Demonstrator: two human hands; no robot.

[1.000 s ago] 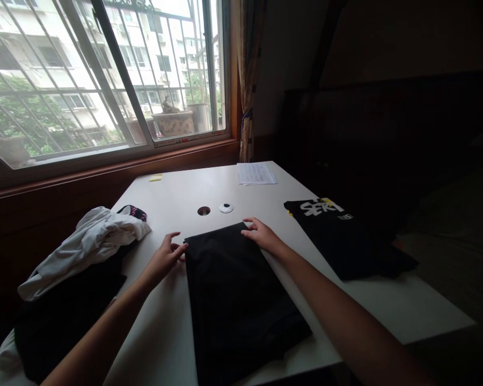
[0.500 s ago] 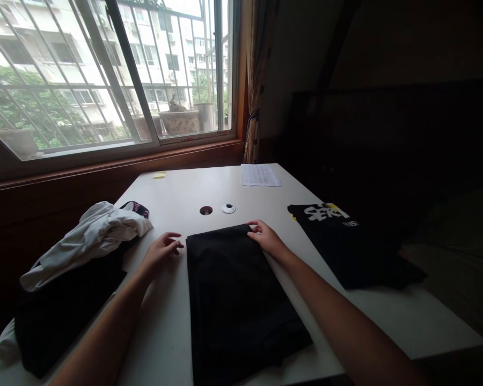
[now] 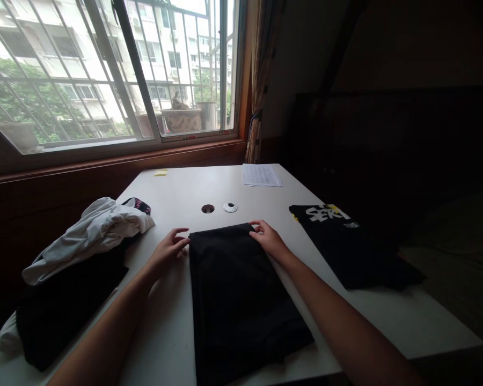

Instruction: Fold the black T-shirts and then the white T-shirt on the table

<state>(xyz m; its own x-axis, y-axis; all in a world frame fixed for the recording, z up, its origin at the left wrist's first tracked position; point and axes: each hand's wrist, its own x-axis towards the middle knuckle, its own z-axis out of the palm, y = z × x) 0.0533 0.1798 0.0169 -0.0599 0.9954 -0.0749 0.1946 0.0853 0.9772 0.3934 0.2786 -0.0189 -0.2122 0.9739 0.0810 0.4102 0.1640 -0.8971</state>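
Note:
A folded black garment (image 3: 241, 300) lies flat on the white table (image 3: 177, 185) in front of me, its kind not clear. My right hand (image 3: 268, 239) is at its far right corner, with the thumb and fingers pinching the edge. At the far left corner is my left hand (image 3: 172, 247), its fingers apart and their tips just reaching the cloth's edge.
On the left a white garment (image 3: 100, 230) is heaped over black clothing (image 3: 68, 305). A black T-shirt with white lettering (image 3: 358, 246) lies at the right edge. Printed papers (image 3: 261, 175), a yellow note (image 3: 161, 172), a round cable hole (image 3: 207, 209) and its cover (image 3: 230, 207) are further back.
My left hand has moved right, from beside the black garment to its far left corner. The right hand stays at the far right corner. The view has shifted slightly.

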